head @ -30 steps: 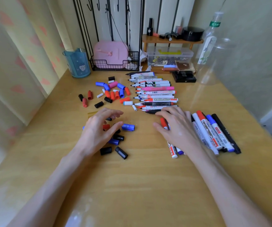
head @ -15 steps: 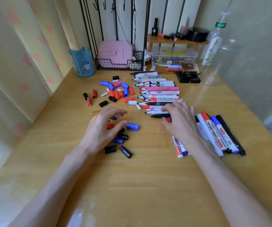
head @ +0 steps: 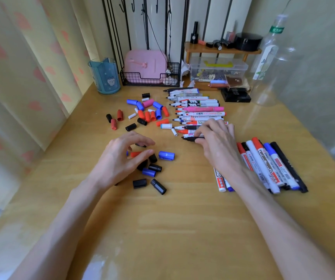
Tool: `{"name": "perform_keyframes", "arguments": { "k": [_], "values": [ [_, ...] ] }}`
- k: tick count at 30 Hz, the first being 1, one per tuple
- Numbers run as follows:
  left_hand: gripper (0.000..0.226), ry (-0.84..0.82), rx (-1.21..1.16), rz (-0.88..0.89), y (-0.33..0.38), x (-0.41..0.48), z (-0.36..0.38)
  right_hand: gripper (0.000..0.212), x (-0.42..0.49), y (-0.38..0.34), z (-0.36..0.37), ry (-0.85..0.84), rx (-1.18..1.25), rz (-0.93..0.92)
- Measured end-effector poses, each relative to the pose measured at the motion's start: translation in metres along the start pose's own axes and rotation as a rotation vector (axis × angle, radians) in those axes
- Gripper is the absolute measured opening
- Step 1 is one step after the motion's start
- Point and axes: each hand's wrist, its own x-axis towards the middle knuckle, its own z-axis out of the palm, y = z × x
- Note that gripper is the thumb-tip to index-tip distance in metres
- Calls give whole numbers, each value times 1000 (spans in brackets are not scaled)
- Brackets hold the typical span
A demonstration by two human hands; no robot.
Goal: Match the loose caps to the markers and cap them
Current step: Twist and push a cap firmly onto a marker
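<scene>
Pink case (head: 145,65) in wire basket (head: 174,74) behind caps (head: 148,116)

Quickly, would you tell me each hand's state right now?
Left hand: curved over a red cap; grip cannot be told.
Right hand: pinching the black marker.

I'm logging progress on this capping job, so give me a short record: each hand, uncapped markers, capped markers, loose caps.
left hand: curved over the near caps, a red cap between thumb and fingers; grip unclear
right hand: on the black uncapped marker at the row's near end; grip unclear
uncapped markers: one row, tips pointing left
capped markers: bunch lying right of the right hand
far caps: scattered left of the row
near caps: black, blue, red, mixed
</scene>
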Motion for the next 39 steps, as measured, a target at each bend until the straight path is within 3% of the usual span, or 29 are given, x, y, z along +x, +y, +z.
{"name": "perform_keyframes", "arguments": {
  "k": [4, 9, 12, 20, 27, 39],
  "values": [
    [12, -141, 10, -11, -7, -4, -8, 12, -3, -15, -12, 88, 119, -129],
    [37, -191, 64, 11, -5, -6, -6, 8, -22, -25, -31, -58, 136, -197],
    [36, -213, 211, 32, 2, -10, 5, 9, -36, -25, -32, -82, 145, -181],
    [15, -147, 199, 19, 5, -9, 17, 16, -46, -25, -28, -76, 263, -144],
    [14, -136, 137, 94, 4, -9, 26, 20, -47, -20, -37, -40, 370, -73],
    [18, -2, -121, 47, 15, -6, 26, 25, -50, -22, -39, -64, 352, -103]
  ]
}}
